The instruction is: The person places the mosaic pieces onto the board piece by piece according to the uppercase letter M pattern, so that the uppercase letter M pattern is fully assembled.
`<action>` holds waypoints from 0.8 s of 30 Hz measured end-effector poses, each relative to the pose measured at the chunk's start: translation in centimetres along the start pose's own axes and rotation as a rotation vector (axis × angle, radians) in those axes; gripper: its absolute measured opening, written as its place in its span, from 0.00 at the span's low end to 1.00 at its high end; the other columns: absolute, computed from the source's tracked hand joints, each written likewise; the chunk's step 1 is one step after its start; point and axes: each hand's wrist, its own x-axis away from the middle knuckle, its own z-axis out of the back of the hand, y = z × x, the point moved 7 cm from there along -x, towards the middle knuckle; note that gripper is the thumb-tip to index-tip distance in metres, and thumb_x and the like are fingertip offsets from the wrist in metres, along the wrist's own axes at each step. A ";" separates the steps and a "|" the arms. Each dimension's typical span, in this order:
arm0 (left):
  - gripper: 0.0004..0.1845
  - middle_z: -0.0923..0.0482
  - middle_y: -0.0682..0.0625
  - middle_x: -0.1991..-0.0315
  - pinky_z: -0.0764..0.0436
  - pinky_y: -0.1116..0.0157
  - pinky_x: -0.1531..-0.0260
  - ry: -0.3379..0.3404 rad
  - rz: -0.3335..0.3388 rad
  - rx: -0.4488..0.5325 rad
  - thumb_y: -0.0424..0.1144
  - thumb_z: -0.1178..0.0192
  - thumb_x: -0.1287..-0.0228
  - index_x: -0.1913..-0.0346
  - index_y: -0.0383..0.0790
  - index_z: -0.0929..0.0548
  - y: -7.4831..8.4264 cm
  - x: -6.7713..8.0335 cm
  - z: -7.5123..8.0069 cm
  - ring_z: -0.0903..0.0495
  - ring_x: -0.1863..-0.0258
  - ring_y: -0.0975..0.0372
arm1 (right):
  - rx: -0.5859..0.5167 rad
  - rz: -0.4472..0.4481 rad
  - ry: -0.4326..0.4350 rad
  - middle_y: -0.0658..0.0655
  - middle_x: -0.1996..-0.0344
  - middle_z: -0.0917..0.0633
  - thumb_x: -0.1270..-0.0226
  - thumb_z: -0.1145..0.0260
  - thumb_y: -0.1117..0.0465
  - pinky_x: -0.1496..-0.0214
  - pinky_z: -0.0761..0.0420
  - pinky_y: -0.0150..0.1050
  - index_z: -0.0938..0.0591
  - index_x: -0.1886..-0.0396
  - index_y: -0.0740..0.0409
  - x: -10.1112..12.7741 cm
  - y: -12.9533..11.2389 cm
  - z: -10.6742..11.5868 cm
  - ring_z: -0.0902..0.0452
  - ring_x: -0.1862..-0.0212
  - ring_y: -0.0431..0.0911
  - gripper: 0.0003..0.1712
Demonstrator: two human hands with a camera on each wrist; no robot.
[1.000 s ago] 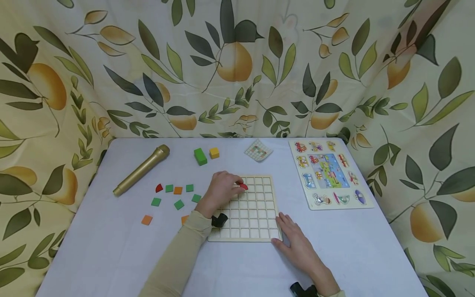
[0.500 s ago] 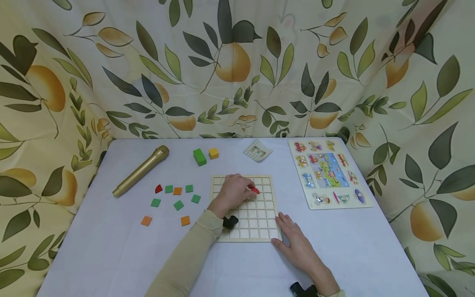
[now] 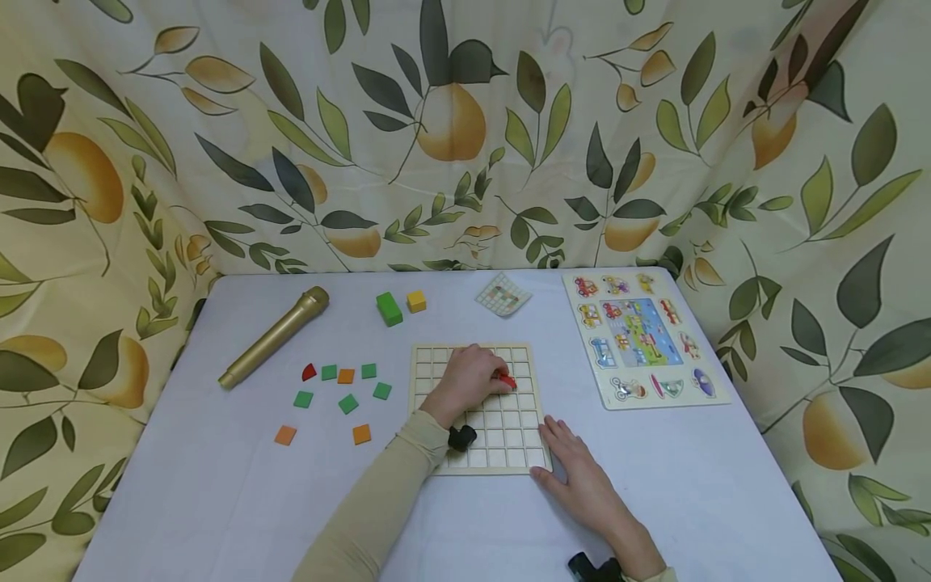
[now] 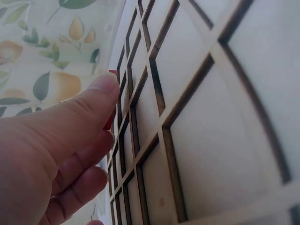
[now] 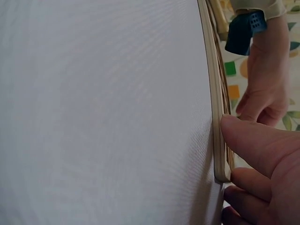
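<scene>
My left hand pinches a small red tile between thumb and fingertips over the upper right part of a wooden grid board. In the left wrist view most of the red tile is covered by the thumb; whether it touches the grid I cannot tell. My right hand rests by the board's lower right edge with its fingers extended. Its thumb touches the board's rim in the right wrist view. Left of the board lie several green tiles, orange tiles and a red rounded tile.
Behind the board stand a green block and a yellow block, with a patterned card beside them. A gold microphone lies at the back left. A picture puzzle board occupies the back right of the white-covered table.
My left hand has moved rightward across the board with the red tile, slightly toward me. The right hand stays at the board's edge. The view has shifted a little.
</scene>
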 end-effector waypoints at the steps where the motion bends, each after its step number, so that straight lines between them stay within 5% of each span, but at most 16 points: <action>1: 0.14 0.19 0.63 0.68 0.29 0.59 0.56 0.000 -0.001 -0.006 0.58 0.30 0.45 0.62 0.54 0.12 0.0 0.0 -0.1 0.25 0.63 0.63 | 0.000 0.000 0.001 0.57 0.26 0.43 0.37 0.30 0.50 0.30 0.48 0.58 0.36 0.27 0.62 0.0 0.0 0.0 0.56 0.25 0.55 0.44; 24: 0.14 0.19 0.63 0.67 0.29 0.58 0.55 0.005 0.025 -0.042 0.58 0.30 0.46 0.62 0.56 0.11 0.0 0.2 -0.4 0.25 0.62 0.63 | -0.008 0.004 0.002 0.57 0.26 0.42 0.37 0.30 0.50 0.30 0.48 0.58 0.36 0.27 0.61 0.1 0.0 0.0 0.56 0.25 0.55 0.44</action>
